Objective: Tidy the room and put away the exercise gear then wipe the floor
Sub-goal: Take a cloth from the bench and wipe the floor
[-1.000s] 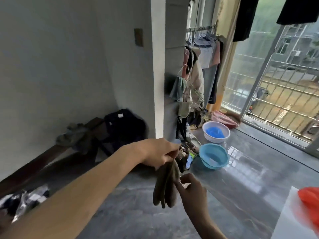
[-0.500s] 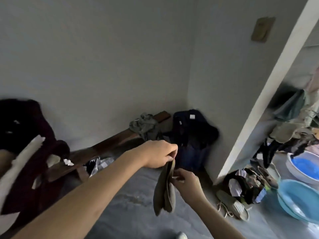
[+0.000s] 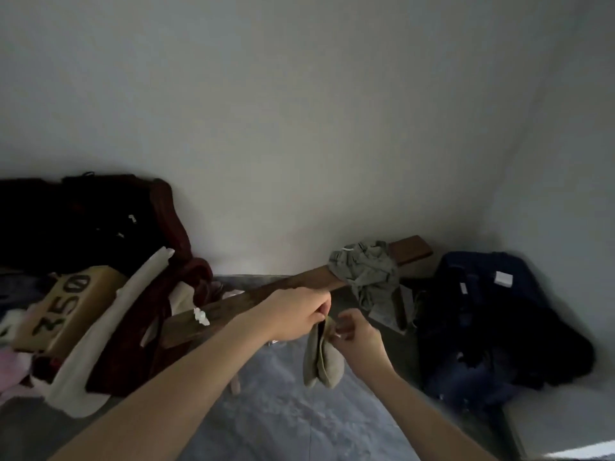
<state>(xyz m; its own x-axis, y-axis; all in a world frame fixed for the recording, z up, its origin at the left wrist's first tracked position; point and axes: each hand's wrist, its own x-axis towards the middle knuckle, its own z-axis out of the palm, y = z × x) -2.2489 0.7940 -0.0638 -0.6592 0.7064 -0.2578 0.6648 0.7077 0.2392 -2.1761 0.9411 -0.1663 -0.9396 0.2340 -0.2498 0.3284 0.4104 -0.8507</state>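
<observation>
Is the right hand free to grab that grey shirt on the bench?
Probably not yet: the right hand is pinching the socks with the left hand. The shirt lies uncovered on the bench beyond.

**Clutter along the wall**

A wooden bench (image 3: 253, 304) runs along the wall. A grey garment (image 3: 367, 272) is draped over its right end, a navy pile (image 3: 492, 314) beyond. At its left: a box (image 3: 65, 307) (marked "750") among dark clothes (image 3: 83, 221).

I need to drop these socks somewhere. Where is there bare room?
Bare bench between the left clothes pile and grey garment; open floor below the hands. The right corner is crowded by dark clothes.
</observation>
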